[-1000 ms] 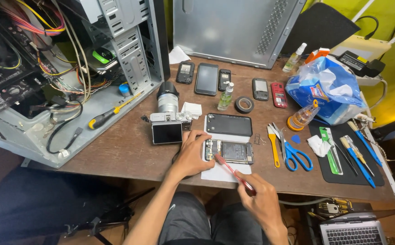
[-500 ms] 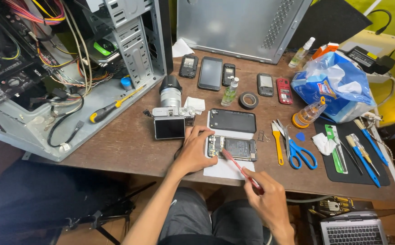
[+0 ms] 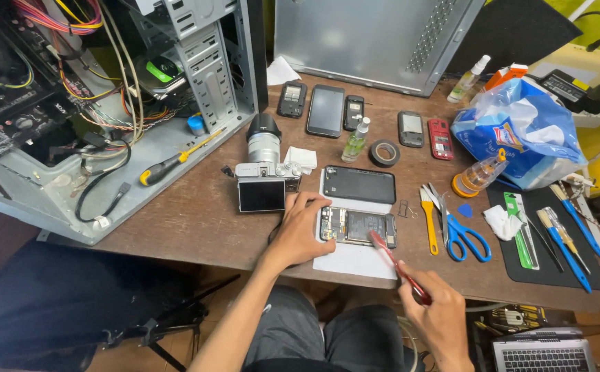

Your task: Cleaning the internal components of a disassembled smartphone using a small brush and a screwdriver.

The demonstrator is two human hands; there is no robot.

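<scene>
Red tool in right hand, left hand steadying opened phone (near table edge)

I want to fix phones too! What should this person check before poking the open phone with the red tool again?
1. Left hand steadies the opened phone: ok.
2. Right hand has a firm grip on the red tool: ok.
3. Tool tip on the right spot: cannot tell.
4. Phone lies flat on white paper: ok.
5. Camera crowds the left hand: not ok.

left hand steadying opened phone, right hand holding red tool
</scene>
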